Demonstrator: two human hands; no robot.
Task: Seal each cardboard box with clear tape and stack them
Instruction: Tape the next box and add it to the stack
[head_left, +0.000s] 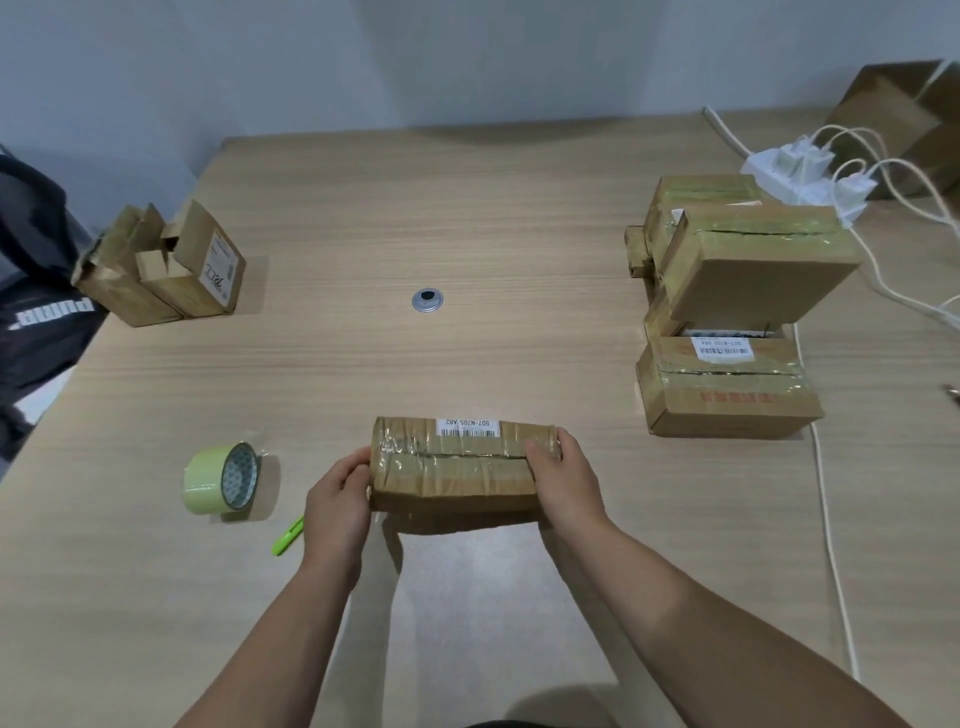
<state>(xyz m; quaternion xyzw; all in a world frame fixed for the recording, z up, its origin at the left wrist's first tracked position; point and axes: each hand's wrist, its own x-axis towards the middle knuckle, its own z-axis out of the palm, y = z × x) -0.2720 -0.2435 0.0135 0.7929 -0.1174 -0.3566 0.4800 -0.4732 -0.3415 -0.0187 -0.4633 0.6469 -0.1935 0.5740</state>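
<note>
Box gripped between hands: left hand, right hand.

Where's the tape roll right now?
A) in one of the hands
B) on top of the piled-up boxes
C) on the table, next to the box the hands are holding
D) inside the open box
C: the tape roll sits on the table, left of the box that the left hand and right hand grip.

Two hands; six-plus boxes; one tape roll; one marker.
</note>
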